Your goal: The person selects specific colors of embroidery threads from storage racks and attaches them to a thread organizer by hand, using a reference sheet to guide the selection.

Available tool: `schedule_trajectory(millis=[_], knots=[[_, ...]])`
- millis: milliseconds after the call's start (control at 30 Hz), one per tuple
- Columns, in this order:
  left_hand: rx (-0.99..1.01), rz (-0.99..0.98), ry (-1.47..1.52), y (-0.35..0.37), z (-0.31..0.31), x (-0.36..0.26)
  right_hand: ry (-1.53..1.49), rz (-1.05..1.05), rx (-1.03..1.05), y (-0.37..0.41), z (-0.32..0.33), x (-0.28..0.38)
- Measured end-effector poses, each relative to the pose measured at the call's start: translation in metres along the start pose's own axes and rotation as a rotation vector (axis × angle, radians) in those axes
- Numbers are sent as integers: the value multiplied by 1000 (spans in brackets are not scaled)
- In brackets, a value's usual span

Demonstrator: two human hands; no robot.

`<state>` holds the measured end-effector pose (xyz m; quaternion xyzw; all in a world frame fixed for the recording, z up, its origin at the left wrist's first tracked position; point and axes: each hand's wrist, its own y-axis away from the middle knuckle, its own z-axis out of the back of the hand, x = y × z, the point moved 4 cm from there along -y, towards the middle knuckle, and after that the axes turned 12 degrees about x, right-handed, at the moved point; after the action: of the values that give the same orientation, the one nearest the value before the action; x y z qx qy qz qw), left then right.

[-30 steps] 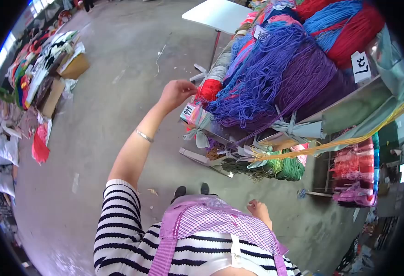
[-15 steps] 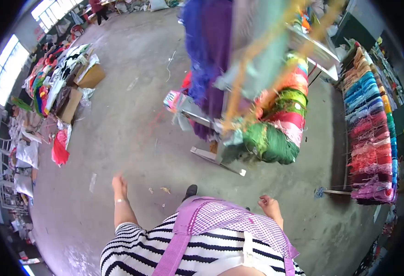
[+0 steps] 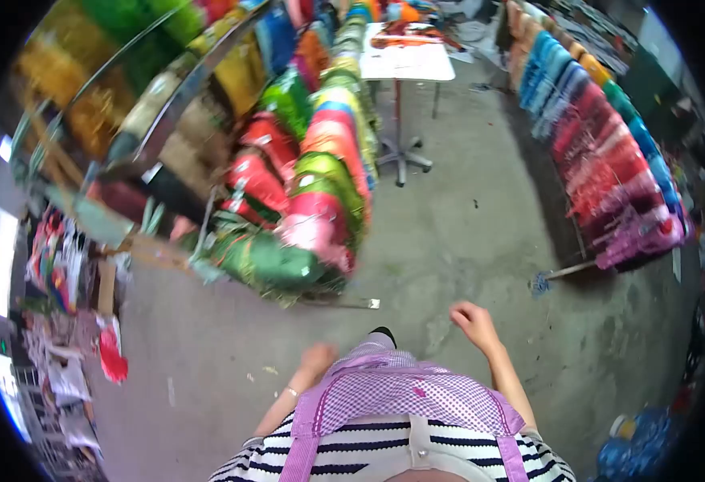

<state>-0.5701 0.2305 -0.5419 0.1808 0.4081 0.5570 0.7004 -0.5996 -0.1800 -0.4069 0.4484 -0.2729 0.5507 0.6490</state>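
Note:
My left hand (image 3: pixel 318 359) hangs low beside the purple checked apron (image 3: pixel 416 387), its fingers smeared by motion. My right hand (image 3: pixel 473 321) is raised a little in front of me at the right, over the concrete floor, with fingers curled in and nothing showing in them. Nearest ahead, to the left, stands a rack hung with skeins of coloured yarn; dark green yarn (image 3: pixel 276 261) and pink yarn (image 3: pixel 316 221) are at its near end. Neither hand touches the rack.
A second rack with skeins of red yarn (image 3: pixel 597 153) runs along the right. Between the racks, farther off, is a white table (image 3: pixel 408 60) on a wheeled base. A metal rack foot (image 3: pixel 360 303) juts onto the floor. Blue plastic (image 3: pixel 633 442) lies at lower right.
My view has swung right, bringing the aisle between the racks and the white table into sight. My left hand has come in closer to the apron; my right stays raised with its fingers curled.

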Motion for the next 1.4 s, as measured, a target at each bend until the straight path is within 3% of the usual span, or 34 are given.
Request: schedule_trajectory(millis=[67,133,200,233,300,333,400,500,533,600,667,733,833,933,967,1033,1100,1267,1400], knots=[[-80,-247,-11,-14,82,-131,-249,66,45,-34,5,23],[-69,-498,81,-36,125,-229,-303,279,-34,-67,14,56],[-13,-657,138,-33,167,-317,-411,304,-18,-94,37,77],[-3,-673,138,-53,177,-340,-519,333,17,-105,55,81],[-184,-812,33,-83,195,-381,-460,298,-4,-123,97,73],[-176,-828,36,-99,209,-399,-403,284,-12,-136,120,71],[35,-835,204,-122,234,-432,-295,188,-6,-152,168,69],[139,-792,297,-162,269,-473,-77,49,-5,-175,230,69],[173,-924,474,-186,271,-484,-81,19,-53,-182,248,68],[271,-1005,652,-210,280,-517,-96,-21,-99,-203,274,62],[371,-1067,831,-221,296,-544,-491,90,-66,-229,293,52],[974,-897,893,-227,301,-579,-552,74,-35,-257,319,49],[1060,-844,750,-272,303,-611,-563,104,-26,-297,379,40],[489,-642,929,-331,350,-627,-22,49,15,-338,447,33],[318,-602,1044,-350,369,-626,-10,48,10,-353,468,26],[209,-485,1285,-369,414,-624,4,73,21,-388,504,17],[-116,-549,1273,-381,462,-615,-155,140,-9,-424,550,25],[-474,-549,1492,-395,550,-560,-192,271,-196,-561,652,30],[-594,-508,1491,-395,600,-535,-185,346,-75,-666,685,55]])
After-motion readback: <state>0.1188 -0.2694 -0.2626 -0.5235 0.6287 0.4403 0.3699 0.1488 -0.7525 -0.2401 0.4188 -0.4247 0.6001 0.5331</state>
